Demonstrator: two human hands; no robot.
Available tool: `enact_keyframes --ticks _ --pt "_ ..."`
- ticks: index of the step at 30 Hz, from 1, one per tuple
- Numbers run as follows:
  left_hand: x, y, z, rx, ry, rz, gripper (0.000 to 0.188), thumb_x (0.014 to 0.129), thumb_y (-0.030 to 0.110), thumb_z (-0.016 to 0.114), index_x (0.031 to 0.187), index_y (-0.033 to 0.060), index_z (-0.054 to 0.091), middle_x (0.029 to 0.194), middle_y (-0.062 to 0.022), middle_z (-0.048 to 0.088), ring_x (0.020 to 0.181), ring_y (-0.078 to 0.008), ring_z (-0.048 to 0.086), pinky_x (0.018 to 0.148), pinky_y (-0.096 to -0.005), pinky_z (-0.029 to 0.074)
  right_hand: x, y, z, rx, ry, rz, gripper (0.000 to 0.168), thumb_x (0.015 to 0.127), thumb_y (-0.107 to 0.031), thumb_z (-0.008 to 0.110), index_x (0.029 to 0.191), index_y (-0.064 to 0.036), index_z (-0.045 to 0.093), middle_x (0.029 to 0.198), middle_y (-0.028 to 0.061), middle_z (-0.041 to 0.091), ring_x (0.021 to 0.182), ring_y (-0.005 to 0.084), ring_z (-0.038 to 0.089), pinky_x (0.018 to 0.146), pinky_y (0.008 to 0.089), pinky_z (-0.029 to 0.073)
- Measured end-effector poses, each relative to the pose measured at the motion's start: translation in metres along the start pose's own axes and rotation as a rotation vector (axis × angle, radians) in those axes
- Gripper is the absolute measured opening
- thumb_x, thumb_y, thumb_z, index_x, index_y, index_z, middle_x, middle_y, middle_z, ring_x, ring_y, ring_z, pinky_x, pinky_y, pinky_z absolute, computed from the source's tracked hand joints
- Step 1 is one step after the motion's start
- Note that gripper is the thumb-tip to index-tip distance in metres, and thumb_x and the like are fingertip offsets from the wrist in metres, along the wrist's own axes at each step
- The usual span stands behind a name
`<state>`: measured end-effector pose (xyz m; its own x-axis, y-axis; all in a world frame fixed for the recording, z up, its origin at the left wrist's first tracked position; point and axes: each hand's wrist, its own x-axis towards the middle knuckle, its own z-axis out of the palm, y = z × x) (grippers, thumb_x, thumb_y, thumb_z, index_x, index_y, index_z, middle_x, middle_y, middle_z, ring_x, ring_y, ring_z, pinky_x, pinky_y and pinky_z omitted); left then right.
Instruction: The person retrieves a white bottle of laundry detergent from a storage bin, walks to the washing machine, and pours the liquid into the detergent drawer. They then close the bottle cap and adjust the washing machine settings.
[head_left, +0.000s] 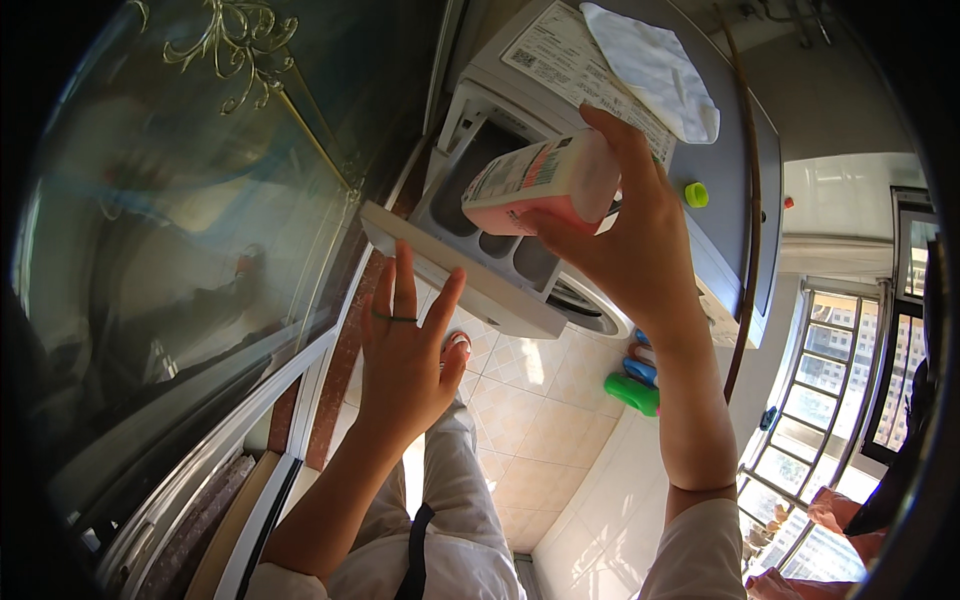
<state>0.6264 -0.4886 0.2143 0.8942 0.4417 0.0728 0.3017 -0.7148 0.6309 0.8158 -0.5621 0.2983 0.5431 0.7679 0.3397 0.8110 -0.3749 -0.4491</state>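
My right hand (626, 232) grips a translucent plastic bottle (540, 180) with pinkish liquid and a printed label. The bottle is tipped, its base toward my palm and its far end down over the pulled-out detergent drawer (469, 176) of a washing machine (720, 176). The bottle's mouth is hidden. Grey compartments show around the bottle. My left hand (409, 337) has its fingers spread and holds nothing; its fingertips lie at the drawer's white front panel (465, 281), though contact is hard to tell. A bright green cap (696, 195) sits on the machine's top.
A white cloth (660, 67) and a printed sheet (559, 56) lie on the machine. A thin brown stick (750, 225) runs along it. Several bottles, one a green bottle (631, 394), stand low by the wall. A glass door (187, 225) is at left, a barred window (817, 375) at right.
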Motion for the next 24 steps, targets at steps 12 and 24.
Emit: enact_keyframes --ticks 12,24 --pt "0.000 0.000 0.000 0.001 -0.007 -0.010 0.068 0.069 0.008 0.066 0.131 0.0112 0.038 0.143 -0.0241 0.009 0.130 -0.0391 0.017 0.101 -0.0481 0.020 -0.002 0.003 0.000 0.003 -0.007 -0.025 0.074 0.059 -0.017 0.080 0.123 -0.009 0.043 0.106 0.0159 0.058 0.095 0.0279 0.060 0.078 0.0374 0.049" --pt "-0.001 0.000 0.001 0.010 -0.052 -0.040 0.068 0.070 0.008 0.066 0.132 0.0123 0.037 0.144 -0.0234 0.007 0.131 -0.0397 0.014 0.102 -0.0483 0.019 -0.060 0.026 -0.005 0.017 -0.082 0.200 0.075 0.061 -0.016 0.077 0.125 -0.007 0.039 0.113 0.0152 0.050 0.104 0.0310 0.051 0.083 0.0397 0.046"
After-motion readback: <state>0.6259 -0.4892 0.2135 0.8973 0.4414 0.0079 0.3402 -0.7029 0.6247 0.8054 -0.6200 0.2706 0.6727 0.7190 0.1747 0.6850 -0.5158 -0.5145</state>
